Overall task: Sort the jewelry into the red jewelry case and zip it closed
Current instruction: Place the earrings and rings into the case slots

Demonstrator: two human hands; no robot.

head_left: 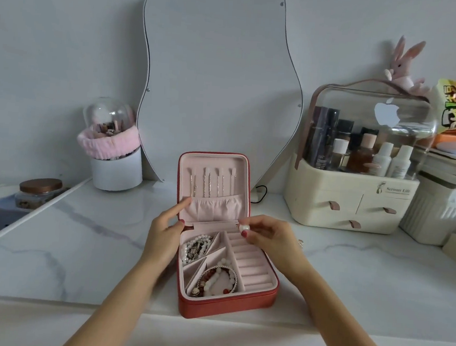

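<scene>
The red jewelry case [227,308] lies open on the marble counter, its pink lid [213,171] standing upright with several necklaces hanging above a pocket. A pearl strand [196,248] fills the upper left compartment and beaded bracelets [217,281] lie in the lower one. The ring rolls [249,264] on the right hold nothing. My left hand [166,230] touches the lid's left edge with its index finger stretched out. My right hand [267,234] pinches a small white jewelry piece [243,226] just above the top of the ring rolls.
A wavy mirror [215,76] leans on the wall behind the case. A brush holder with a pink band [114,150] stands at the left and a cosmetics organizer with drawers [357,183] at the right. Jars [38,193] sit far left. The counter's front edge runs below the case.
</scene>
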